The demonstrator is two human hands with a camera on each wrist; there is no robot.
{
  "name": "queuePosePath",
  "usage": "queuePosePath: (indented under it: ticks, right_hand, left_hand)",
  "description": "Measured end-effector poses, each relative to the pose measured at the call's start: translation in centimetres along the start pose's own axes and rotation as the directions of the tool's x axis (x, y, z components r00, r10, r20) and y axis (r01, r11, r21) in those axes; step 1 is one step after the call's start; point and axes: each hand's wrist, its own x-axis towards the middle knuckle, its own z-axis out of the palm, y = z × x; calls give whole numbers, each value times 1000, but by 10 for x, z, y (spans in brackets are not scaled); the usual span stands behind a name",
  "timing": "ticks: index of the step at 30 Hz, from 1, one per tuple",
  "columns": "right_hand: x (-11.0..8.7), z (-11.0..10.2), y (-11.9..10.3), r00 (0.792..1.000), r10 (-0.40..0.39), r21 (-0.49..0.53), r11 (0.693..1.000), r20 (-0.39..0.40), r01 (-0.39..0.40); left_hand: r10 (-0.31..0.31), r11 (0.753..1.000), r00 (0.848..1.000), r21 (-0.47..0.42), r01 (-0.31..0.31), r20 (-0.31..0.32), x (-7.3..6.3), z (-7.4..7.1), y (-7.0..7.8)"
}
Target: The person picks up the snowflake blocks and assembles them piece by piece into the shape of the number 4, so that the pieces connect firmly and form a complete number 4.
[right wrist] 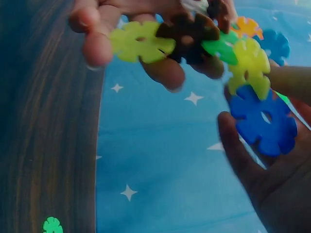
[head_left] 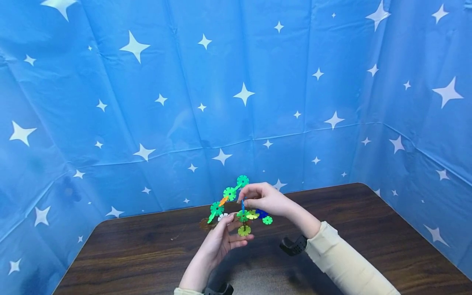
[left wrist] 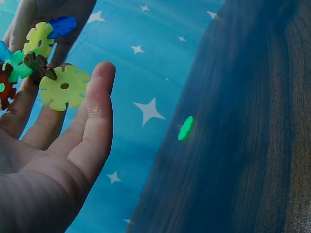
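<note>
A chain of interlocking notched plastic discs is held above the table. In the head view, its green discs point(head_left: 230, 194) and orange disc point(head_left: 223, 200) rise in a slanting line, with a white disc point(head_left: 223, 216) near the left thumb. My left hand point(head_left: 225, 237) holds the build from below, fingers curled behind a brown disc point(right wrist: 187, 39) and a yellow disc point(left wrist: 64, 87). From above, my right hand point(head_left: 266, 198) pinches a light blue disc point(head_left: 243, 205) standing over a green one. A yellow disc point(right wrist: 249, 68) and a dark blue disc point(right wrist: 262, 119) branch off beneath the right hand.
A loose green disc point(head_left: 267, 220) lies on the dark wood-grain table point(head_left: 129, 250), right of the build. Blue cloth with white stars point(head_left: 244, 94) hangs behind the table and at its sides. Black wrist cameras point(head_left: 293, 246) are strapped under the wrists.
</note>
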Motion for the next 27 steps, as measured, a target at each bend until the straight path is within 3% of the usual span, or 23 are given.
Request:
queuePosePath:
  ticks: [4, 8, 14, 20, 27]
  right_hand:
    - [-7, 7, -2, 997, -34, -84, 996, -70, 28]
    - [-15, 12, -1, 987, -140, -199, 972, -81, 121]
    - [-23, 19, 5, 965, -260, -354, 907, -38, 230]
    - [-26, 25, 13, 947, -320, -461, 844, -25, 273]
    - [-27, 27, 20, 901, -433, -546, 763, -32, 348]
  left_hand:
    - [2, 1000, 1000, -8, -2, 0, 0, -1, -1]
    - [8, 1000, 1000, -7, -8, 5, 1, -1, -1]
    - [7, 1000, 1000, -7, -6, 15, 0, -2, 0]
    - [-1, 1000, 1000, 3, 1, 8, 0, -1, 0]
    - [1, 1000, 1000, -9, 0, 15, 0, 1, -1]
